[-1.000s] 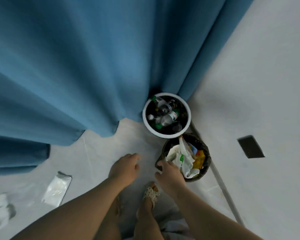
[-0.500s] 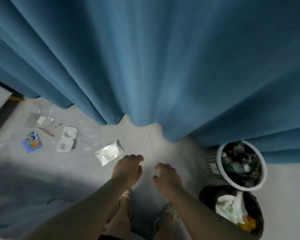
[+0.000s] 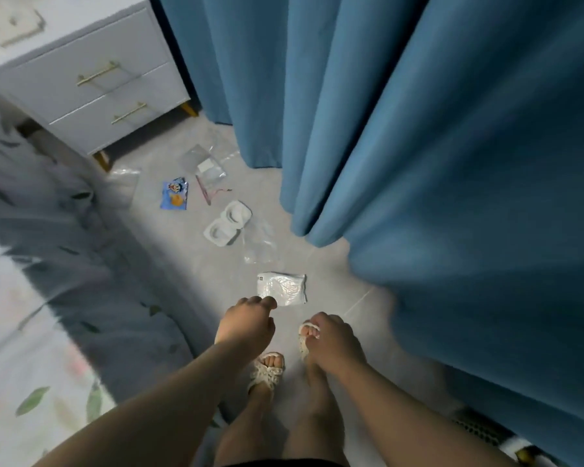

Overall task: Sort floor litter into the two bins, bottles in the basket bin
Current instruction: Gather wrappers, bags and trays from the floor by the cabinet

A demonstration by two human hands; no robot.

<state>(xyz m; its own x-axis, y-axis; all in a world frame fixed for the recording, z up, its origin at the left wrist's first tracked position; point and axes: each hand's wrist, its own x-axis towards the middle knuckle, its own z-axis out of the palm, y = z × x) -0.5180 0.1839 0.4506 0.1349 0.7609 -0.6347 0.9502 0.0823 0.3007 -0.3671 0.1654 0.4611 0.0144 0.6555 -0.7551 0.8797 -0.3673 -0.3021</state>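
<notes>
Hands, 2: left hand and right hand, both empty, fingers loosely curled and hanging down over the floor.
Silver packet, 1: flat on the floor; the left hand's fingertips hang just beside its near left corner, and I cannot tell if they touch it.
White twin-cup tray, 1: farther out, mid-floor.
Blue wrapper, 1: near the nightstand.
Clear plastic bags, at least 3 (blurred, hard to count): one between tray and packet, one with a white card, one by the bed cover.
Red strip, 1: beside the blue wrapper.
Sandals, 2: left, right partly under the right hand.
Nightstand: 2 drawers, 2 brass handles, far left corner of the floor.
Open room: a narrow floor strip between the bed cover's edge on the left and the blue curtain on the right; the litter lies along it.
</notes>
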